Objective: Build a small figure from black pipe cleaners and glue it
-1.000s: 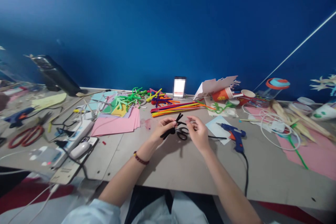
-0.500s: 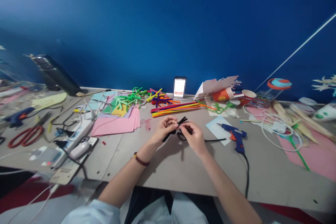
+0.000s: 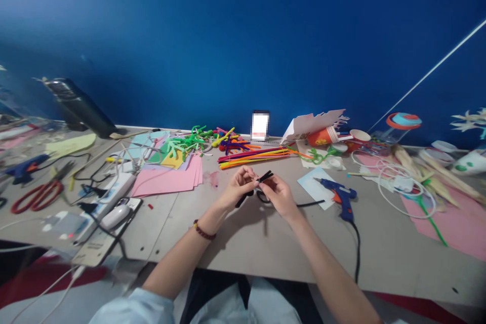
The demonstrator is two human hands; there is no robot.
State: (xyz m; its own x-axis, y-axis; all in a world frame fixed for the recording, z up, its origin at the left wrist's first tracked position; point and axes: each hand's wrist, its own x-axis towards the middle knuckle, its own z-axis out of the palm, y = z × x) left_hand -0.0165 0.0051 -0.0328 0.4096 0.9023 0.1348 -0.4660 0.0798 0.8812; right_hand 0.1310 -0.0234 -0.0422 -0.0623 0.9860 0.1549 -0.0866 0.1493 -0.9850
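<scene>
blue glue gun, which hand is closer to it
Right. The right hand is nearest, to the left of the glue gun; the left hand sits farther left, beyond the right hand.

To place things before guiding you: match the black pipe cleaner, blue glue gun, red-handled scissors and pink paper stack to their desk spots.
Things:
1. black pipe cleaner
2. blue glue gun
3. red-handled scissors
4. pink paper stack

Spots:
A. far left, past a white power strip
B. between the left hand and right hand
C. left of the hands
D. right of the hands

Pairs: 1-B; 2-D; 3-A; 4-C
</scene>
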